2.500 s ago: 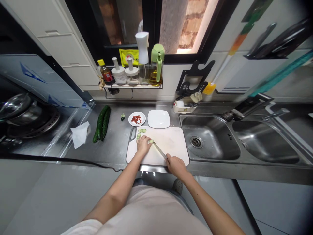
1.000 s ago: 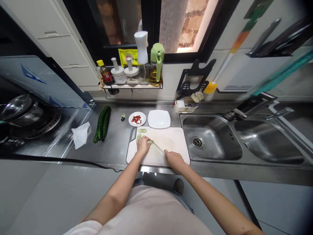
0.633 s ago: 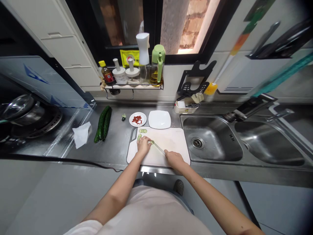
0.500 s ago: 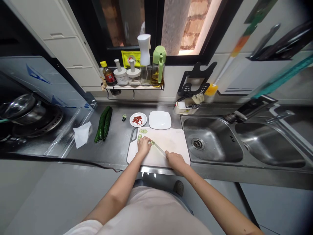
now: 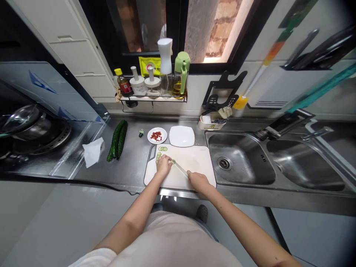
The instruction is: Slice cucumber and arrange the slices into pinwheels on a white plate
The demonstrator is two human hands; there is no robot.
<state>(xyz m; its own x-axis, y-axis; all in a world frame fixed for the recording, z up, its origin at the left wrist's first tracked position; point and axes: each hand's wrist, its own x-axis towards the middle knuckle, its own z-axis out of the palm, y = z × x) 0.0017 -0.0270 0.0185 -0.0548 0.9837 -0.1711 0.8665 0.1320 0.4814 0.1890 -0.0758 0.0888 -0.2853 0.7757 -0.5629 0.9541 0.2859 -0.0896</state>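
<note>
My right hand [image 5: 198, 181] is closed around the handle of a knife [image 5: 180, 170], its blade pointing up and left across the white cutting board [image 5: 198, 159]. A cut cucumber piece [image 5: 173, 162] shows at the blade's far end. Close beside it, my left hand [image 5: 164, 166] has its fingers bent and pressed together on cucumber, which they mostly cover. Pale green cucumber slices [image 5: 162, 149] lie in a short row at the board's upper left. More slices [image 5: 158, 155] peek out just past my left fingertips.
Behind the board stand a white plate [image 5: 181, 136] and a dish of red pieces [image 5: 157, 136]. Whole cucumbers [image 5: 117, 141], a cucumber end [image 5: 141, 132] and a paper towel [image 5: 92, 152] lie to the left. A double sink [image 5: 241, 157] is at the right, with a condiment rack [image 5: 155, 98] above.
The view has shifted very slightly. Both hands, the knife and the cucumber slices keep practically the same places on the board.
</note>
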